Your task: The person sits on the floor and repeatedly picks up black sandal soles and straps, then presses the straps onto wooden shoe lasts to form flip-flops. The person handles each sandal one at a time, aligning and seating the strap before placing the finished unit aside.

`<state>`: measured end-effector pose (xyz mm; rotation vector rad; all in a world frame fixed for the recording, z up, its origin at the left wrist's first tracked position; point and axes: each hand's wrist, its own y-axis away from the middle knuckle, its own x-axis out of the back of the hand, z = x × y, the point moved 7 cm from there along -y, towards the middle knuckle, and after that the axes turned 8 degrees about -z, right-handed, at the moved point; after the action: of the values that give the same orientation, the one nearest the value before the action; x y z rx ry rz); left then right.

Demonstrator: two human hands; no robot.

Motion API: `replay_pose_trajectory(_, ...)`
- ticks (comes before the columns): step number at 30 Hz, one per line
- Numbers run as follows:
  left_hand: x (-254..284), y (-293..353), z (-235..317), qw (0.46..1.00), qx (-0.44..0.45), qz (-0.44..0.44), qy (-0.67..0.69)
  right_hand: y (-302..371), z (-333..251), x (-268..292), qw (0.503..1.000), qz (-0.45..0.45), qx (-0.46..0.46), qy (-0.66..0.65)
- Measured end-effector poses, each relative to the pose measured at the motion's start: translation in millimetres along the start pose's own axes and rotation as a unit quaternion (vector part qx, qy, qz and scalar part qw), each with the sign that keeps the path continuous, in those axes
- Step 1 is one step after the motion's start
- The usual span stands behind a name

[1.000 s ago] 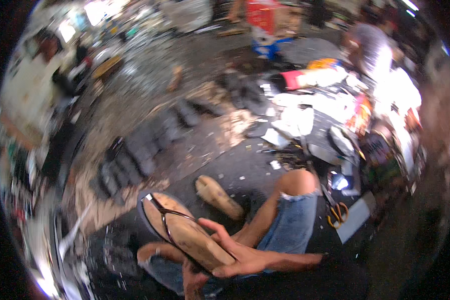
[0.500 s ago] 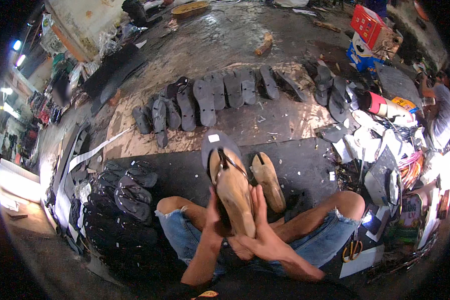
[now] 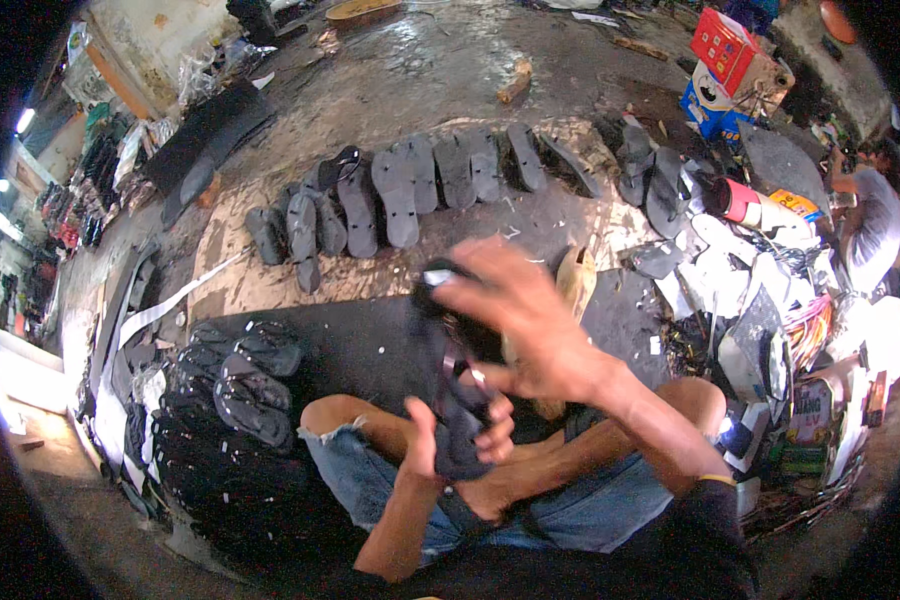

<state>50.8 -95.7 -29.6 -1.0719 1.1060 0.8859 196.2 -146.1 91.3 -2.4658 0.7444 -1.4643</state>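
Observation:
A black flip-flop [image 3: 462, 425] is held upright over my lap, its toe end blurred. My left hand [image 3: 450, 440] is closed round its heel half, fingers across the right edge. My right hand [image 3: 530, 325] reaches over from the right, smeared by motion; its fingers lie on the toe by a white label, and the thumb is near the strap. Behind the right hand a wooden shoe last [image 3: 575, 280] shows on the dark mat. A second tan last [image 3: 550, 408] is mostly hidden under that hand.
A row of black soles [image 3: 402, 200] lies on a board ahead. Finished-looking black flip-flops [image 3: 255, 395] are piled at my left. Scraps [image 3: 745, 270] and a red-and-white box [image 3: 725, 50] stand at the right, where another person [image 3: 870, 215] sits.
The wooden last has come out of the flip-flop and a last now lies farther off at the right. My right hand has moved up from the heel to the toe. The view shifted slightly.

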Motion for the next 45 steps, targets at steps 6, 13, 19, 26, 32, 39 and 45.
replay_pose_trajectory(6, 61, 50, 19, 0.900, -0.006, 0.235, -0.368, -85, 78, -83, 0.945, -0.228, -0.049, -0.229)
replay_pose_trajectory(13, 1, 222, 155, 0.588, -0.273, 0.644, -0.406, -22, 415, -85, 0.918, 0.028, -0.285, 0.273)
replay_pose_trajectory(19, 34, 377, 169, 0.560, -0.592, 0.539, -0.216, 18, 520, -68, 0.928, 0.095, -0.312, 0.180)
replay_pose_trajectory(26, 38, 283, 138, 0.722, -0.437, 0.504, -0.186, -14, 406, -5, 0.900, -0.148, -0.334, 0.236)
replay_pose_trajectory(32, 9, 302, 143, 0.616, -0.466, 0.573, -0.274, -23, 428, -74, 0.919, -0.057, -0.336, 0.197)
replay_pose_trajectory(39, 1, 213, 187, 0.552, -0.303, 0.595, -0.500, -42, 446, -105, 0.894, 0.059, -0.392, 0.208)
replay_pose_trajectory(45, 7, 94, 207, 0.616, -0.296, 0.451, -0.574, -37, 245, -58, 0.904, 0.120, -0.243, -0.330)
